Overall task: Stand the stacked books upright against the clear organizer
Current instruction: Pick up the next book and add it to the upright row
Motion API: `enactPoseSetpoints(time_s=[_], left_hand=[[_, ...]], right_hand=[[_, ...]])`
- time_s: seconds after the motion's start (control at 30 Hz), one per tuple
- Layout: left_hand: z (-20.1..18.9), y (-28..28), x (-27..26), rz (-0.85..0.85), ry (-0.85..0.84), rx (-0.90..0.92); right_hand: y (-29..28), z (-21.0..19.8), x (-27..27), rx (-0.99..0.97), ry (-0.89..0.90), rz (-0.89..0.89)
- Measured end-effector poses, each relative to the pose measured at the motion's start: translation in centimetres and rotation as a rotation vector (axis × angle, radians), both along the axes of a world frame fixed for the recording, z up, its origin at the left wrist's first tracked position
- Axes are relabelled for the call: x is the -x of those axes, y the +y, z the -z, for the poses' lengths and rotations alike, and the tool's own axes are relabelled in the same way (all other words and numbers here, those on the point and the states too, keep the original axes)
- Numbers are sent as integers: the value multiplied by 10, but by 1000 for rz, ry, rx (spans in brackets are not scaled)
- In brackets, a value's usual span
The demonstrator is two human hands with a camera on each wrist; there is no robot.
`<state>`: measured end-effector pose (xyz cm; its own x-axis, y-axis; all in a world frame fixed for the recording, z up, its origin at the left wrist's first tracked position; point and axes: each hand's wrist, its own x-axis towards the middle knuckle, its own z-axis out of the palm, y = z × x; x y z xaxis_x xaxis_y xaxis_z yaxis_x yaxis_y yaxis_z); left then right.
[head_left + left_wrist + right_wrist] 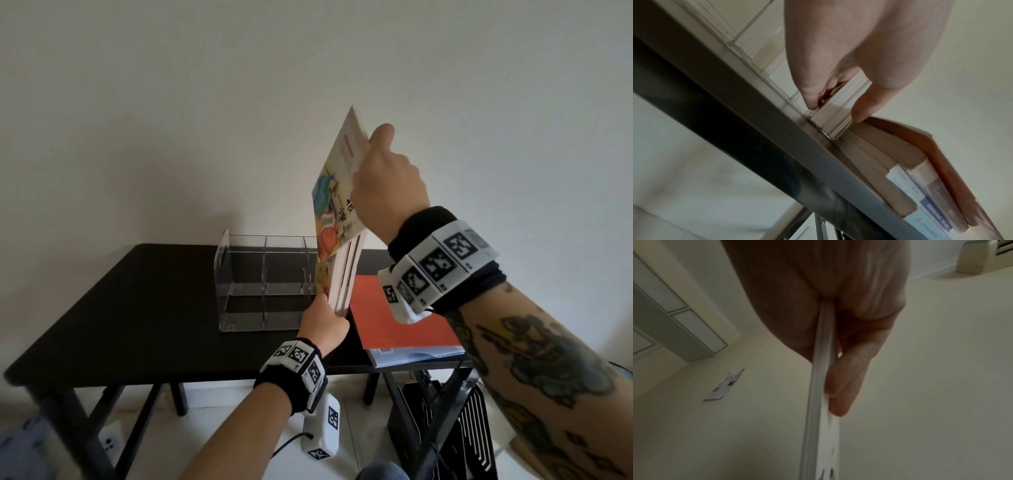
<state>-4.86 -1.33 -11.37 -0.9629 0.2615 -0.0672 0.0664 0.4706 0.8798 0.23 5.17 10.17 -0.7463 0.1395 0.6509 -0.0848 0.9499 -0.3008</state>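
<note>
On the black table (137,291), books (337,219) are pinched by right hand (387,181) and left hand (323,323), steadied for standing beside the clear organizer (263,270).

The left hand (323,320) is low and near, at the bottom corner of a small bundle of books (337,219), thumb on one side and fingers on the other, pinching the lower edge. Its forearm comes up from the near left, bare, with a black wristband carrying white marker blocks. The right hand (388,183) is raised higher and farther, back of the hand toward the head camera, thumb pointing up, and grips the books' upper right edge between thumb and fingers (840,395). Its tattooed forearm slants in from the near right, wearing the same kind of band.
</note>
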Motion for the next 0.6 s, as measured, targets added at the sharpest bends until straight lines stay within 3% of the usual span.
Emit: enactPoseSetpoints(time_s=[0.27,0.5,0.6], left_hand=[[-9,1,-18,-49,-61,-129],[13,15,-7,-96,35,-227],[-7,7,-21,-61,44,-243]], right_hand=[[-18,19,22,-127,-199,62],[-20,45,42,-166,-278,110],[-19,55,47,-224,-272,173]])
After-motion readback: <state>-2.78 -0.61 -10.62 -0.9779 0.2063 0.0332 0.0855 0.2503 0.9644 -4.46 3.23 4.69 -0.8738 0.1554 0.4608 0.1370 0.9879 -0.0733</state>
